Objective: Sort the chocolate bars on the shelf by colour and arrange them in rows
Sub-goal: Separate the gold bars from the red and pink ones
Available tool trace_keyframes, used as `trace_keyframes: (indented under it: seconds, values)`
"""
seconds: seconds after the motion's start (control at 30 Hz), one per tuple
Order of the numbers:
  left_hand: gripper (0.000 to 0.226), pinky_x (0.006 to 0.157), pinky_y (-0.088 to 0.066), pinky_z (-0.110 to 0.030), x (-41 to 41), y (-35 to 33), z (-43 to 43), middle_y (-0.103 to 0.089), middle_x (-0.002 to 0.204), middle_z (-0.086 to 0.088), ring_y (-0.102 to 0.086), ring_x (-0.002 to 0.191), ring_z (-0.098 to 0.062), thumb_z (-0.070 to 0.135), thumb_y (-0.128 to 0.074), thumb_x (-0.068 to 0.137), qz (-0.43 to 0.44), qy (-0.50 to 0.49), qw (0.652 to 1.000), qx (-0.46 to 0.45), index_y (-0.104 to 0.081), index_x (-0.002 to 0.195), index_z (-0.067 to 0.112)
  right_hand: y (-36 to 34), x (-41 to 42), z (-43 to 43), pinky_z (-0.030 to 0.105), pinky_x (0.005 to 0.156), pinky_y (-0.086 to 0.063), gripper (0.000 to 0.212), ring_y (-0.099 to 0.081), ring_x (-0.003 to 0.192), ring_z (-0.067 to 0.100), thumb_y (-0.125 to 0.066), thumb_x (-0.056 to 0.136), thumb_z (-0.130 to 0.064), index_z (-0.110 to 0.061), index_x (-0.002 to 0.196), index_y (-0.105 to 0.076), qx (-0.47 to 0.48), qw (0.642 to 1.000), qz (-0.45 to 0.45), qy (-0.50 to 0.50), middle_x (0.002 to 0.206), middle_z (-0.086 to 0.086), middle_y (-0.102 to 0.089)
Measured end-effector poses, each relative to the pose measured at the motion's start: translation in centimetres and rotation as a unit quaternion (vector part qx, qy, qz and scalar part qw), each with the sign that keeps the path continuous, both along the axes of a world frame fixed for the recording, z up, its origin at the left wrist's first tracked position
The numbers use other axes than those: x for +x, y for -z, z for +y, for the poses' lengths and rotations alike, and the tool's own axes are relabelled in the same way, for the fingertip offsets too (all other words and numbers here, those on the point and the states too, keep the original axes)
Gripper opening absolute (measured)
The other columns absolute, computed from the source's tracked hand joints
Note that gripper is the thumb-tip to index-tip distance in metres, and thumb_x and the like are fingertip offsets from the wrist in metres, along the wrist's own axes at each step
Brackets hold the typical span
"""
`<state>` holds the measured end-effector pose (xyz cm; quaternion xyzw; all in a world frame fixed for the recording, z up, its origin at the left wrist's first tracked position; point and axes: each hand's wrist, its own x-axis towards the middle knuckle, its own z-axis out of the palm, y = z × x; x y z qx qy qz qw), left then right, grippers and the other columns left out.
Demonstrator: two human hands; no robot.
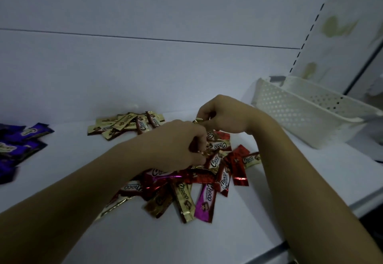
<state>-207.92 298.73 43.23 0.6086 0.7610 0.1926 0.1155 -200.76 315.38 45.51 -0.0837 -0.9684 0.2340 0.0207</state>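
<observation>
Gold bar [197,120], small end showing, sits between my two hands, just above the mixed pile [199,181]. My right hand [221,116] has fingers curled down and pinches that gold end between thumb and fingertips. My left hand [176,143] is curled tight, knuckles up, gripping a bunch of bars [200,146]; only red and gold edges show at the fingertips, so I can't tell the count. Left hand rests low on the pile, and the two hands are nearly touching.

Mixed pile lies mid-shelf under both hands: red, gold and magenta wrappers overlapping at all angles, with a magenta bar [205,203] on the near edge. Gold group [124,124] lies behind the pile towards the back, loosely overlapped, not in a row. Purple group [18,145] is well apart at far left, partly cut off by the frame edge.

White shelf [83,160] carries all of it. White perforated basket [306,116] stands at the right, near my right forearm.
</observation>
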Motion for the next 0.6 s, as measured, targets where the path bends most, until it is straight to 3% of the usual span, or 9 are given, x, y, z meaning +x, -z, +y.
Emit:
trace_keyframes:
  seconds: [0.13, 0.3, 0.4, 0.47, 0.53, 0.6]
  values:
    - [0.014, 0.075, -0.053, -0.031, 0.0, -1.1, -0.1, -0.065, 0.08, 0.009, -0.062, 0.076, -0.01, 0.037, -0.073, 0.08, -0.096, -0.026, 0.99, 0.101, -0.062, 0.081, 0.028, 0.3, -0.1, 0.2, 0.036, 0.06, -0.043, 0.007, -0.047, 0.058, 0.015, -0.067, 0.08, -0.014, -0.009, 0.079, -0.072, -0.025, 0.999, 0.023, 0.014, 0.072, 0.016, -0.064]
    - [0.011, 0.063, -0.049, -0.031, -2.1, -2.4, -1.2, -0.067, 0.073, -0.006, -0.059, 0.063, -0.021, 0.028, -0.072, 0.082, -0.189, -0.113, 0.952, 0.212, -0.066, 0.081, 0.019, 0.5, -0.3, -0.2, 0.019, 0.053, -0.035, 0.012, -0.04, 0.045, 0.002, -0.072, 0.083, -0.019, -0.017, 0.071, -0.073, -0.093, 0.994, 0.043, 0.036, 0.05, -0.01, -0.053]
    - [0.01, 0.057, -0.045, -0.027, -3.5, -2.3, -2.5, -0.067, 0.075, -0.011, -0.056, 0.058, -0.022, 0.027, -0.073, 0.082, -0.224, -0.157, 0.937, 0.218, -0.069, 0.082, 0.018, 0.8, -0.5, -0.6, 0.024, 0.058, -0.038, 0.009, -0.046, 0.052, 0.006, -0.073, 0.084, -0.024, -0.018, 0.078, -0.073, -0.117, 0.991, 0.067, 0.019, 0.059, -0.002, -0.06]
    - [0.01, 0.049, -0.04, -0.02, -4.3, -2.2, -3.7, -0.062, 0.063, -0.004, -0.051, 0.05, -0.012, 0.027, -0.074, 0.082, -0.209, -0.18, 0.939, 0.204, -0.069, 0.081, 0.019, 1.0, -0.6, -1.0, 0.028, 0.058, -0.039, 0.02, -0.045, 0.055, 0.013, -0.071, 0.086, -0.028, -0.009, 0.08, -0.071, -0.15, 0.984, 0.092, 0.009, 0.064, 0.012, -0.055]
    - [0.01, 0.049, -0.037, -0.02, -5.2, -2.0, -5.0, -0.056, 0.058, -0.002, -0.047, 0.049, -0.008, 0.028, -0.073, 0.082, -0.186, -0.211, 0.936, 0.213, -0.069, 0.079, 0.02, 1.1, -0.9, -1.7, 0.029, 0.055, -0.039, 0.025, -0.044, 0.054, 0.016, -0.07, 0.087, -0.027, -0.004, 0.078, -0.067, -0.192, 0.976, 0.106, 0.008, 0.064, 0.012, -0.048]
    - [0.01, 0.052, -0.041, -0.026, -6.5, -1.6, -6.5, -0.062, 0.064, -0.011, -0.052, 0.054, -0.013, 0.027, -0.073, 0.083, -0.212, -0.257, 0.908, 0.252, -0.07, 0.081, 0.017, 1.1, -1.6, -2.9, 0.025, 0.05, -0.042, 0.02, -0.047, 0.049, 0.016, -0.069, 0.088, -0.021, -0.005, 0.077, -0.065, -0.235, 0.967, 0.101, 0.009, 0.063, 0.01, -0.051]
